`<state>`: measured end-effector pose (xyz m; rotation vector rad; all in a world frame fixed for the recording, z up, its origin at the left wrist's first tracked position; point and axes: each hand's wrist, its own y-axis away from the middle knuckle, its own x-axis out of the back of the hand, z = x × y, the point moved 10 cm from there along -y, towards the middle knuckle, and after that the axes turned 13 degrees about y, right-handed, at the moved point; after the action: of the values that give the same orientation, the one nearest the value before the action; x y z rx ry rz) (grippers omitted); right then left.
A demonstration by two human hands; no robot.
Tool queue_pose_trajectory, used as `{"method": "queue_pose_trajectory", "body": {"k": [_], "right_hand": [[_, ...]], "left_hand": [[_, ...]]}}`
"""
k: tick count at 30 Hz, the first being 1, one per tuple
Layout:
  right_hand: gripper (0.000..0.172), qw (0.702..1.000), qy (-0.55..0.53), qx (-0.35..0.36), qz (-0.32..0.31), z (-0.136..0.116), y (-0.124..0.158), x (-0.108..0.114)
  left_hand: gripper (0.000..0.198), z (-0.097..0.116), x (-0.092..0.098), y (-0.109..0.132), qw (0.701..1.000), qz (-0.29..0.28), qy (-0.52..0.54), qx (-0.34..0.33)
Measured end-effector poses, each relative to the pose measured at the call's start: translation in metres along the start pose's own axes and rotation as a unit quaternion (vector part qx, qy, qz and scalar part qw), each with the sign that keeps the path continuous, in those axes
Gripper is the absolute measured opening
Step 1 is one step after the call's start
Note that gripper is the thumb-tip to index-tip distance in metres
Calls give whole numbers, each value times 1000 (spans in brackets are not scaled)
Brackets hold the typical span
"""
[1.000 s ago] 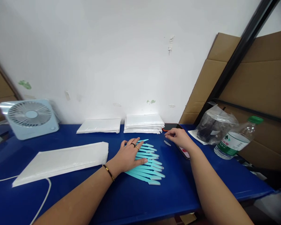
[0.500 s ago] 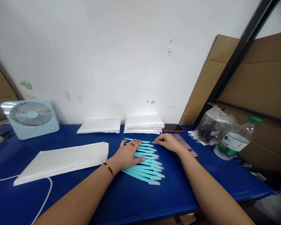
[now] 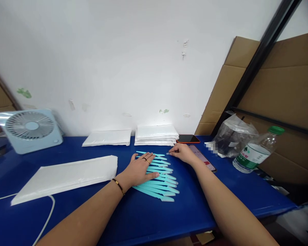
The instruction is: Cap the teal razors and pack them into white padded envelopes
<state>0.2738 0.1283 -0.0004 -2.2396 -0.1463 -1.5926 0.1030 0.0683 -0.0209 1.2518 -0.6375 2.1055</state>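
Several thin turquoise sticks with pale clear tips [image 3: 156,186] lie fanned in a column on the blue table. My left hand [image 3: 140,169] rests flat across their left part, fingers spread, covering some of them. To the right of the top sticks, my right hand [image 3: 182,152] pinches a small clear piece [image 3: 168,153] between thumb and forefinger. Beneath my right wrist lies a phone with a lit screen [image 3: 204,159].
Behind are a stack of white padded packets [image 3: 156,135], another white packet [image 3: 107,137] and a dark phone [image 3: 188,138]. A long white packet [image 3: 66,176] and a fan [image 3: 30,131] stand left; a bottle [image 3: 256,152] and clear bag [image 3: 233,135] stand right.
The whole scene has shifted slightly left in view. My right hand has drawn a little away from the top stick; my left hand stays on the sticks.
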Motion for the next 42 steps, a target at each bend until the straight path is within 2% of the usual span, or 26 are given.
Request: {"method": "queue_pose_trajectory", "body": {"k": [4,8,12,15,17,19,21,23,25,28,30,33,35,37,40,42], "right_hand": [[15,999,-18,35,-21,-9,4,-3],[15,997,-30,66,0,-29,2,-6],[14,997,-29,73,18,-41,-5,-13],[18,997,-24,71,6,-46,-5,-15],[30,998,-30,58,-11,-48,-1,-13],[55,997,-47,34,-52,-51,7,-13],[81,989,-71,18,-129,-58,19,-19],[97,974,-80,19,-211,-69,35,-27],[109,962,-66,26,-264,-80,51,-32],[121,959,-31,34,-278,-95,73,-36],[111,970,-16,42,-241,-104,84,-34],[72,987,3,79,-140,-121,93,-22],[52,991,24,109,-79,-131,97,-14],[39,990,50,122,-44,-136,97,-9],[26,986,89,137,-36,-141,95,-8],[26,980,115,150,-58,-144,92,-14]], "left_hand": [[75,0,1,0,1000,0,3,1],[77,2,3,0,1000,2,10,2],[79,6,3,-1,1000,0,10,3],[82,6,2,-1,1000,-14,17,11],[89,1,4,-1,999,-21,26,26],[101,-5,6,0,998,-27,30,37],[112,-7,5,1,998,-51,28,31],[117,-4,-1,4,995,-91,25,15],[117,1,-2,7,994,-103,21,14],[100,13,6,11,997,-63,6,32],[77,24,9,14,999,-39,-16,30],[44,42,10,21,999,-7,-52,13],[41,52,8,26,998,8,-64,4],[44,59,4,31,998,8,-70,1],[34,62,0,33,995,13,-92,32],[28,61,-1,31,993,8,-98,66]]}}
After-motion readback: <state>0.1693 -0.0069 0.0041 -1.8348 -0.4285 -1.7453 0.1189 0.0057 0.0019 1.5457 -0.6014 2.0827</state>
